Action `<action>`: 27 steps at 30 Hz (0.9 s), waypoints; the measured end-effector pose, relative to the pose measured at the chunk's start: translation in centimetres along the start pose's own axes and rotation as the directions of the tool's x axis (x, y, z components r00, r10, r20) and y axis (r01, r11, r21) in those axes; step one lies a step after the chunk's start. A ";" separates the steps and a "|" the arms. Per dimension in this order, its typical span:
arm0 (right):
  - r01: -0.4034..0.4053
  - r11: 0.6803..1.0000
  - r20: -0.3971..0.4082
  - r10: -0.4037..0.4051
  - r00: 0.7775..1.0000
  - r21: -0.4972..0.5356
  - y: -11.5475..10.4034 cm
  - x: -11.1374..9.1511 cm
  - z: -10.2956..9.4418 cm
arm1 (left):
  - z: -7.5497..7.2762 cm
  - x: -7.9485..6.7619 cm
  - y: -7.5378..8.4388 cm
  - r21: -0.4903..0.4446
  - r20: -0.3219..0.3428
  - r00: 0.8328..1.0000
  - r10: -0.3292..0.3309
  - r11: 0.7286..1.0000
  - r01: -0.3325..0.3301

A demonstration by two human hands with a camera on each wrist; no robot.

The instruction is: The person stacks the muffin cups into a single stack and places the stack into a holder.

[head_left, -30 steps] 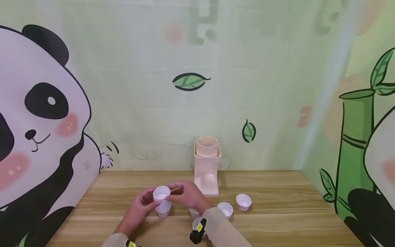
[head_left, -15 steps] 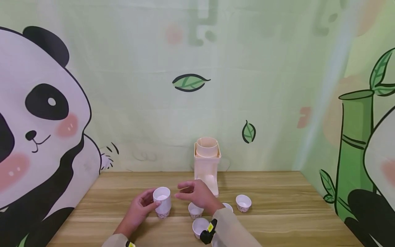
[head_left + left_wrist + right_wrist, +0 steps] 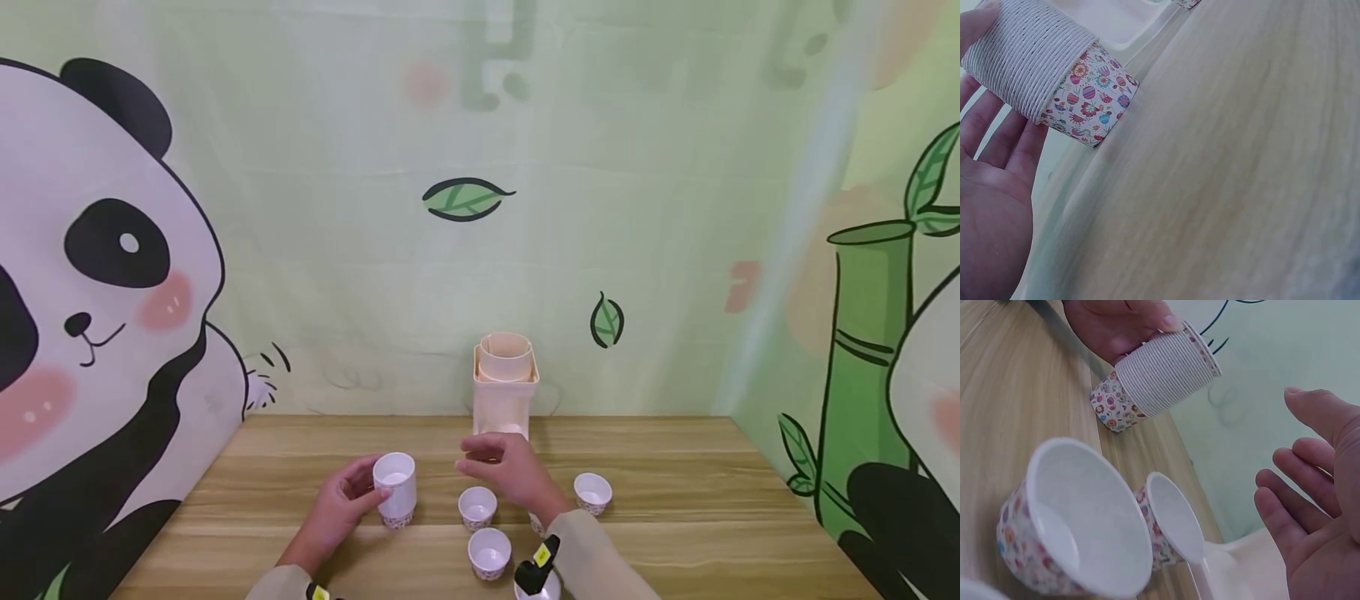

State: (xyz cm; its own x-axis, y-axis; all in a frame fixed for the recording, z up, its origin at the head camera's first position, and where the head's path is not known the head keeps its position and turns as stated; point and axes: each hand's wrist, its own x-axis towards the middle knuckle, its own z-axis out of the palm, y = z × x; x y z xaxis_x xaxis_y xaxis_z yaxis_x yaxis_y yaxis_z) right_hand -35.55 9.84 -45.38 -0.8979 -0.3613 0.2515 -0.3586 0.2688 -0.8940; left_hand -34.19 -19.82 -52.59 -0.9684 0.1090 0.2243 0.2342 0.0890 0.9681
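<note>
In the head view, my left hand (image 3: 341, 504) grips a tall stack of paper baking cups (image 3: 396, 490) standing upright on the table. The left wrist view shows the thumb and fingers around the stack's ridged nested rims (image 3: 1029, 59), above a flower-printed bottom cup (image 3: 1091, 94). My right hand (image 3: 516, 477) holds nothing, its fingers apart and loosely bent. It hovers over the single cups, between a front cup (image 3: 490, 553) and the pink stand. Another cup (image 3: 477, 508) sits just left of it; one more is mostly hidden behind the right wrist.
A pale pink stand (image 3: 504, 400) with a round tube on top stands at the back of the wooden table (image 3: 315, 450). Single cups sit at right (image 3: 593, 493) and at the front edge of view, partly behind the sleeve. A panda-printed cloth (image 3: 337, 250) hangs behind.
My right hand has left the stack's top and moved right, uncovering cups beside the stack. The cup lifted at the stack's top now sits down in it. My left hand keeps its grip.
</note>
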 end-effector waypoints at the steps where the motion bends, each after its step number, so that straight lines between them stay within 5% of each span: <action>1: 0.002 1.000 -0.008 -0.002 1.000 0.000 0.0 -0.1 -0.2 | 0.0 0.0 0.0 -0.001 0.001 1.000 0.001 1.000 -0.001; 15: -0.068 0.998 -0.120 0.068 0.990 0.000 0.6 -2.7 -4.0 | 0.0 0.0 0.0 -0.004 -0.001 1.000 0.004 1.000 -0.004; 27: -0.101 0.995 -0.260 0.096 0.961 -0.004 2.6 -4.4 -6.7 | 0.0 0.1 -0.1 -0.008 -0.009 1.000 -0.012 1.000 0.011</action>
State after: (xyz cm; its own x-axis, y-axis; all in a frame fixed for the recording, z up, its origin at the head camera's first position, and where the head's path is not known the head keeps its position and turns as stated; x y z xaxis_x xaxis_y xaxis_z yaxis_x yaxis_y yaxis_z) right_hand -34.22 18.12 -46.29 -0.9636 -0.0889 0.2522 -0.2674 0.3074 -0.9132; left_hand -34.26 -19.84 -52.63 -0.9718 0.0992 0.2141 0.2224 0.0823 0.9715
